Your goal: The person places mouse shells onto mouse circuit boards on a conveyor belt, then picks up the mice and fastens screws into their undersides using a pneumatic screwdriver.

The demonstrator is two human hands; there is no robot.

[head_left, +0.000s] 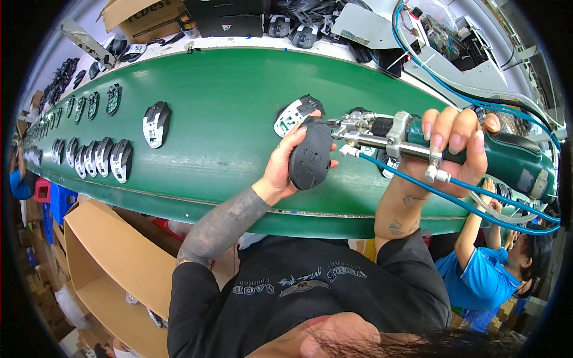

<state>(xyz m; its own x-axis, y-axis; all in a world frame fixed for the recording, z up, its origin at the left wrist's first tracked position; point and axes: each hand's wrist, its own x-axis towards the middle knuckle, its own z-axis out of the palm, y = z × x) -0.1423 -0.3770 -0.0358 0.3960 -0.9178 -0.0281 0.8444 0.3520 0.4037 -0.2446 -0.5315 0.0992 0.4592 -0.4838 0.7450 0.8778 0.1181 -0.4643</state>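
My left hand (279, 162) is wrapped round a black computer mouse (311, 158), whose dark underside with small holes shows. A dark green power screwdriver (514, 160) with metal fittings and blue air hoses lies level in my right hand (456, 138), fingers closed round it. Its tip end meets the upper edge of the held mouse; whether it touches a screw is hidden. Right behind my left hand, an opened white-and-black mouse half (290, 118) rests on the green conveyor belt (221, 131). More mouse parts lie partly hidden under the screwdriver.
Mouse halves (121, 161) and green circuit boards (114, 99) stand in rows on the left of the belt. An open cardboard box (113, 250) sits below its near edge. Blue hoses (477, 209) hang at right, near a co-worker in a blue shirt (480, 274).
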